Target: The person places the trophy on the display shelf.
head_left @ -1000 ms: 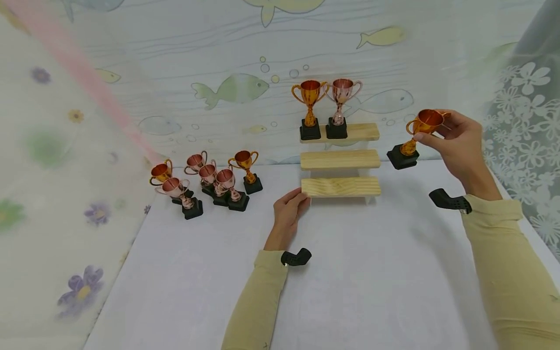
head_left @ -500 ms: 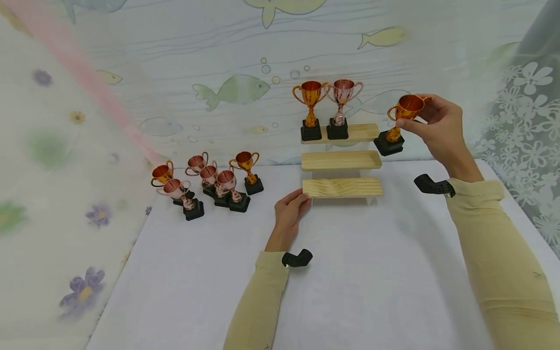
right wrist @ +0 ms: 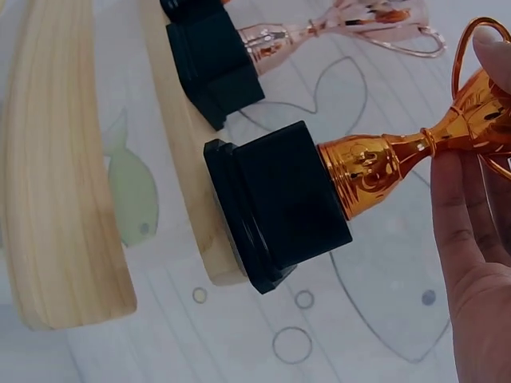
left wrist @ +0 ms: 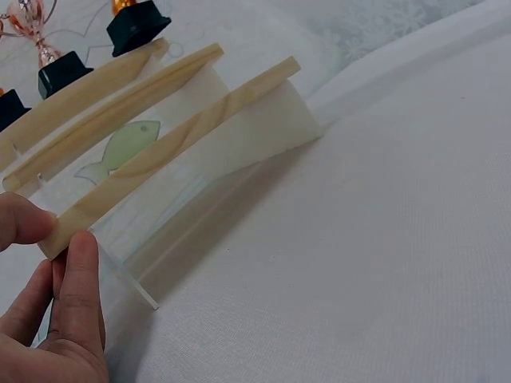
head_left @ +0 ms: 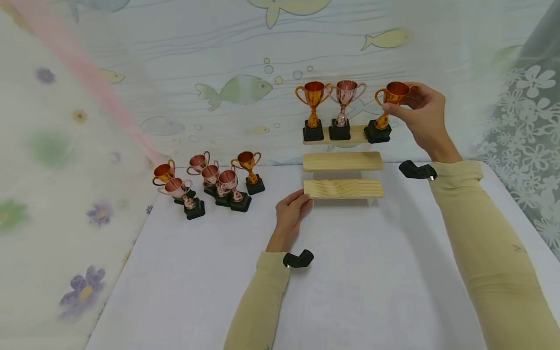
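Note:
My right hand [head_left: 426, 116] holds a gold trophy cup [head_left: 397, 93] by its bowl. The trophy's black base [right wrist: 279, 207] is at the right end of the top step of a wooden display stand [head_left: 343, 162], tilted slightly; whether it bears fully on the wood I cannot tell. To its left on that step stand a rose-gold trophy [head_left: 345, 92] and another gold trophy [head_left: 314, 95], both upright. My left hand [head_left: 289, 216] pinches the left end of the lowest step [left wrist: 172, 152], thumb above and fingers below.
Several rose-gold trophies [head_left: 227, 181] and two gold ones, including a gold trophy [head_left: 247, 160], stand grouped at the left of the white table [head_left: 210, 282]. A fish-print curtain [head_left: 175, 58] hangs close behind the stand.
My right hand has carried the gold trophy leftward and up, from right of the stand to its top step. My left hand keeps its pinch on the lowest step.

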A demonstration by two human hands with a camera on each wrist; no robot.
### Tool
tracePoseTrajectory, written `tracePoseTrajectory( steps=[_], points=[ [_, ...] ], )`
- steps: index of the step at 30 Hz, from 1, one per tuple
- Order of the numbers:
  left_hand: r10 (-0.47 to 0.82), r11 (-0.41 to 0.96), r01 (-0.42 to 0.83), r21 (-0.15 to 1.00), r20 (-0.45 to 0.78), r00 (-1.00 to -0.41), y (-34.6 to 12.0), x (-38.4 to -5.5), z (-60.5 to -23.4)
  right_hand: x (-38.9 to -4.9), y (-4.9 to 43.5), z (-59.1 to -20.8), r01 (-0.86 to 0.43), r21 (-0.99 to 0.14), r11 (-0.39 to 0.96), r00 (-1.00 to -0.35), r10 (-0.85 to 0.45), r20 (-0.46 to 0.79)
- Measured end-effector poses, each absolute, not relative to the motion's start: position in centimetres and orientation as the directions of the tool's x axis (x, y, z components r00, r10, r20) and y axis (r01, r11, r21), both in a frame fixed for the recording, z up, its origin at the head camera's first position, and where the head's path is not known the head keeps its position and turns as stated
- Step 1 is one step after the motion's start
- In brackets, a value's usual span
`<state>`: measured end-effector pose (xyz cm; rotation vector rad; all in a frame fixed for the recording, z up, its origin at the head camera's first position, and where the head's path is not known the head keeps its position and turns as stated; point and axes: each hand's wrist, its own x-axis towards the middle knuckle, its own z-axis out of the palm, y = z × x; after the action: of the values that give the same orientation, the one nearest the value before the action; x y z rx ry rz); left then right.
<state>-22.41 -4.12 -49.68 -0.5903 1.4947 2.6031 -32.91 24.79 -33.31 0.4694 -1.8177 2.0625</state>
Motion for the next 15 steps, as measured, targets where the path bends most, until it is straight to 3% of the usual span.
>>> tracePoseTrajectory(
  steps=[15],
  points=[
    [-0.134,-0.526,-0.240,0.816,-0.358,-0.924,-4.1,-22.4,-49.8,-34.7,23.7,-33.5,-0.398,-0.917,0.012,-0.916,0.045,0.398]
  ],
)
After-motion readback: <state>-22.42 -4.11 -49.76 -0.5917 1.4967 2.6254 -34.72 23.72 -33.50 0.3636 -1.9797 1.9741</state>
